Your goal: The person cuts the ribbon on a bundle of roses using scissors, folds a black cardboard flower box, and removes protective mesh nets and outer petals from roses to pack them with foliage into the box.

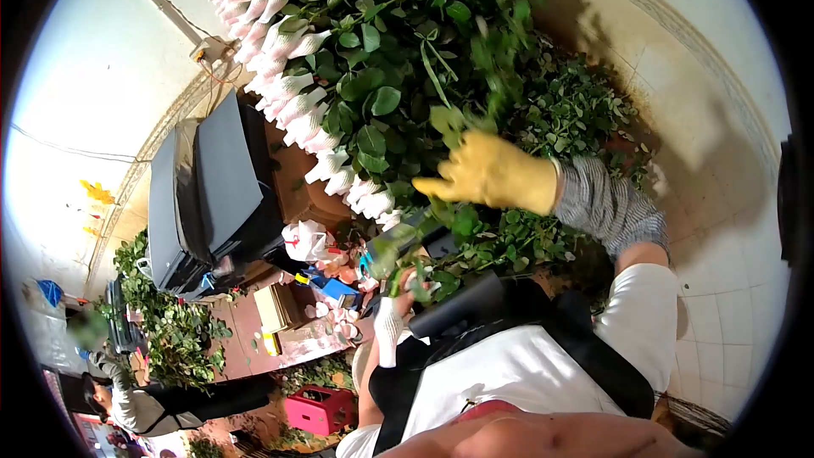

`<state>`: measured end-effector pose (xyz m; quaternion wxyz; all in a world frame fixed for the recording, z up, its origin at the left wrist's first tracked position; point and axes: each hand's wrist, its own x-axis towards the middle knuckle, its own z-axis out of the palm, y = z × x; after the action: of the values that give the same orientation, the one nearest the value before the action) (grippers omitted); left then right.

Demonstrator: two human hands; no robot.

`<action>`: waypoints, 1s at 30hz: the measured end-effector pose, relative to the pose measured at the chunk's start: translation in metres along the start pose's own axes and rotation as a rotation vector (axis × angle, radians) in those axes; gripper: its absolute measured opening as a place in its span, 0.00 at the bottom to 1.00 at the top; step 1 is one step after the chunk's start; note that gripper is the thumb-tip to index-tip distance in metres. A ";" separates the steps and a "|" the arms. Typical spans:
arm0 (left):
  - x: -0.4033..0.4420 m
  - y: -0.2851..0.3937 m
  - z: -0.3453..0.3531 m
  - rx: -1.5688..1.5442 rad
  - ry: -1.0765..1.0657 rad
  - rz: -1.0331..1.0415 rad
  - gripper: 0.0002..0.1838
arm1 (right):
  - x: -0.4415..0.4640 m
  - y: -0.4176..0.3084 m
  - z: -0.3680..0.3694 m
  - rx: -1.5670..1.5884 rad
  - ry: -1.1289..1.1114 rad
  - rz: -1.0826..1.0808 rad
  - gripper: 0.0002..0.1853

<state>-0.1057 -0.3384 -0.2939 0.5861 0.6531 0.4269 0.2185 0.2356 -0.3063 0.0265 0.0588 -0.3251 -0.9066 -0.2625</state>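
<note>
My left hand, bare and partly hidden by leaves, is closed round a leafy rose stem. A white mesh sleeve covers the bud of that rose, which points down toward my chest. My right hand wears a yellow glove with a grey knitted cuff. One digit stretches out to the left and the others are partly bent, with a gap between them. Blurred loose leaves hang beside its fingers. Just beyond lies a big heap of leafy rose stems, their sleeved pink-white buds lined up along the left edge.
Left of the heap stands a dark grey box-like thing. Fallen petals, a cardboard box and a white plastic bag lie nearby. A pink stool is on the floor. Another person works near more foliage.
</note>
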 end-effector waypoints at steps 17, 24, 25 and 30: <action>-0.013 0.068 0.009 0.509 0.129 0.080 0.36 | -0.157 -0.154 0.169 0.912 -0.549 0.470 0.14; -0.007 0.050 0.007 0.975 0.115 0.405 0.19 | -0.010 0.049 0.043 0.618 0.042 0.426 0.28; -0.007 0.046 0.006 0.865 0.091 0.350 0.19 | 0.017 0.082 0.037 0.678 0.330 0.442 0.27; -0.018 0.052 0.007 1.020 0.037 0.356 0.18 | 0.076 0.234 0.076 -0.223 0.393 0.684 0.36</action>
<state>-0.0939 -0.3543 -0.2424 0.1408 0.9131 0.3718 0.0907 0.3263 -0.0723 0.0848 0.2793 -0.5559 -0.6835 -0.3818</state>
